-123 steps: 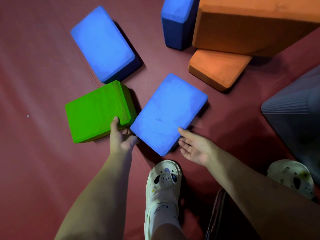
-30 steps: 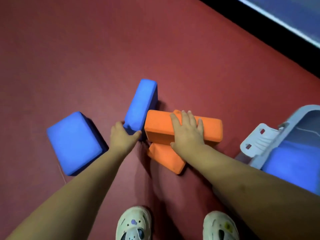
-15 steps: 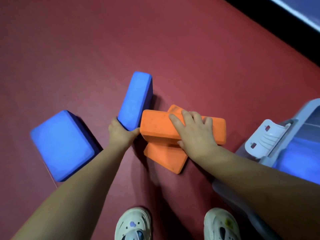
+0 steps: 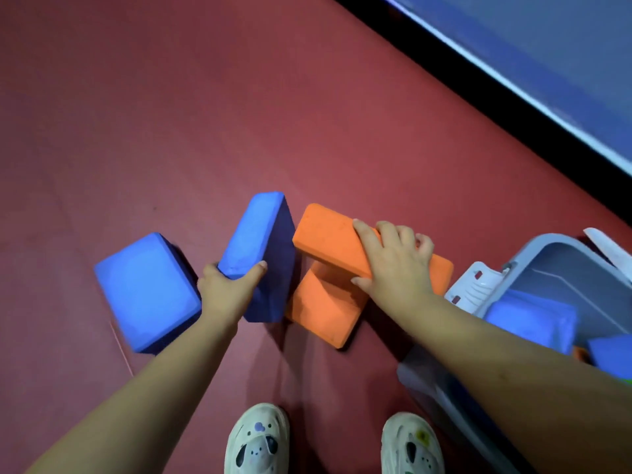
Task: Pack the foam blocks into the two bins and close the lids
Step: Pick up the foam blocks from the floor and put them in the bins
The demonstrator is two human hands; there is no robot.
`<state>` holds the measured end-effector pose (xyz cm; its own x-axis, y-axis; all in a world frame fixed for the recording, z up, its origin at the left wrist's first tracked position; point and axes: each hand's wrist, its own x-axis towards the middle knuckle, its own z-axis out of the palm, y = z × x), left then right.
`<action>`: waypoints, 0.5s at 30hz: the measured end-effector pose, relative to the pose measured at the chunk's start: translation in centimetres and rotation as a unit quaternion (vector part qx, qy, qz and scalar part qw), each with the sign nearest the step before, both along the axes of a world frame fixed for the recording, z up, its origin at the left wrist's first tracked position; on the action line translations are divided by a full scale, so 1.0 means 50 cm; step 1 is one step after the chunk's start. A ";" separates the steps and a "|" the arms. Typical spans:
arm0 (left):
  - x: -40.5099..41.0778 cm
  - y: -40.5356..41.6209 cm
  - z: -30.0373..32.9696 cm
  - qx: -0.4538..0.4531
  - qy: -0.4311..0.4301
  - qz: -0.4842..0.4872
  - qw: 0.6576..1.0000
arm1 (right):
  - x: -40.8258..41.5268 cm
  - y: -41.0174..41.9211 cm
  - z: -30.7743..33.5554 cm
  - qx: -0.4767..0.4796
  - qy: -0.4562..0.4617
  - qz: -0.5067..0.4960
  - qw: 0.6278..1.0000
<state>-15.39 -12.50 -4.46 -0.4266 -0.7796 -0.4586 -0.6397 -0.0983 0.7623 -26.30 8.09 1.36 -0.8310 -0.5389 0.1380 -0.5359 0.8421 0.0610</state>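
Note:
My left hand (image 4: pixel 225 289) grips the near end of a blue foam block (image 4: pixel 260 241) that stands on its edge on the red floor. My right hand (image 4: pixel 393 258) is clamped over an orange foam block (image 4: pixel 328 237), which rests tilted on a second orange block (image 4: pixel 325 309) lying flat. Another blue block (image 4: pixel 147 289) lies to the left of my left hand. At the right, an open grey bin (image 4: pixel 554 254) holds blue blocks (image 4: pixel 533 319); its white latch (image 4: pixel 475 285) sticks out toward the orange blocks.
My two feet in white shoes (image 4: pixel 256 443) stand at the bottom edge. A black strip with a light blue surface (image 4: pixel 547 63) behind it runs diagonally across the top right. Red floor mat (image 4: pixel 171 114) stretches to the left and far side.
Both hands have closed more firmly on their blocks. The standing blue block and the top orange block have shifted and tilted slightly. More of the bin's inside shows.

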 end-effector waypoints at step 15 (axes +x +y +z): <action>0.224 0.179 0.333 0.004 0.134 0.011 0.991 | 0.183 0.117 0.317 -0.073 0.100 0.007 0.992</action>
